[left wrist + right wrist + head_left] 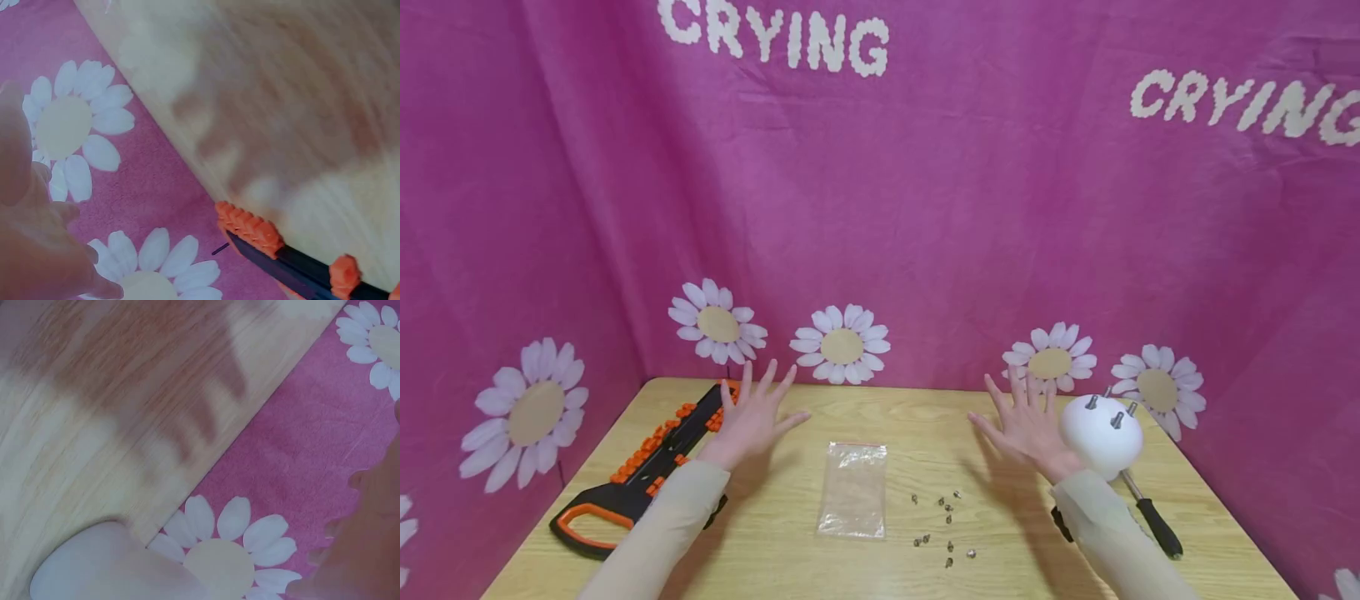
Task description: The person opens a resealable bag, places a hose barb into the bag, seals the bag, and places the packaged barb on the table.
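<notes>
My left hand (747, 423) hovers over the back left of the table with its fingers spread, holding nothing. Below and beside it lies a long black frame (617, 500) with an orange-lined handle and rows of orange clips (250, 228). My right hand (1026, 425) is likewise spread and bare, above the back right. Close beside it sits a white rounded object (1101, 442) with several metal posts on top; its smooth edge (94, 562) shows in the right wrist view. Between the hands lie a clear plastic bag (852, 492) and several small metal screws (949, 519).
A screwdriver (1161, 528) with a black handle lies at the right, its shaft running toward the white object. The wooden table (775, 542) backs onto a pink curtain (925, 208) with daisies, which also hangs along both sides.
</notes>
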A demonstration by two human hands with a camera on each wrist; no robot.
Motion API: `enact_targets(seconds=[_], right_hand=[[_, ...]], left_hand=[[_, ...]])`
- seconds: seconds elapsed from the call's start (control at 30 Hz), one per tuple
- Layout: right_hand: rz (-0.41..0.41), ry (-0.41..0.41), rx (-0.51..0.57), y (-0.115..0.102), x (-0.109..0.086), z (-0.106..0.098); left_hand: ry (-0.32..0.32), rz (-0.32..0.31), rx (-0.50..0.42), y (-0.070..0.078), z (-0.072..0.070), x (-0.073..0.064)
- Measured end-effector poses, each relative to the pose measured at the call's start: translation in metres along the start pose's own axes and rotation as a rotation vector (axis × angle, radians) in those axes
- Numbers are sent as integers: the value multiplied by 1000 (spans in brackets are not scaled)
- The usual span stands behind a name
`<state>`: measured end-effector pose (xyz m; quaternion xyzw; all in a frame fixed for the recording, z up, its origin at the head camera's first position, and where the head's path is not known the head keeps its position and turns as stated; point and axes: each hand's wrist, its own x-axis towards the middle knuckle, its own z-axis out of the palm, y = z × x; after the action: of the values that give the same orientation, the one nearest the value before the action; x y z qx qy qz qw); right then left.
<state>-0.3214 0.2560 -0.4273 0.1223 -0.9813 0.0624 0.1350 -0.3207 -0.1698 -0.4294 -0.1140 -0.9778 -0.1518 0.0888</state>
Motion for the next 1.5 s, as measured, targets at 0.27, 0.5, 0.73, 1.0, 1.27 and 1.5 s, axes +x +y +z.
enact_targets(seconds=[0.27, 0.5, 0.73, 1.0, 1.27, 1.5], right_hand=[[-28, -61, 77, -9, 1, 5], [-111, -91, 204, -23, 2, 6], [-145, -174, 372, -38, 2, 8], [-213, -253, 476, -53, 6, 15], [-256, -341, 642, -64, 12, 28], [-295, -366, 690, -70, 22, 41]], left_hand=[[-30, 39, 22, -5, 11, -11], [-84, 80, -103, 0, 15, -25], [-166, 158, -140, 8, 20, -43], [-254, 239, -176, 25, 25, -60], [-301, 301, -157, 34, 35, -71], [-305, 358, -104, 43, 42, -79]])
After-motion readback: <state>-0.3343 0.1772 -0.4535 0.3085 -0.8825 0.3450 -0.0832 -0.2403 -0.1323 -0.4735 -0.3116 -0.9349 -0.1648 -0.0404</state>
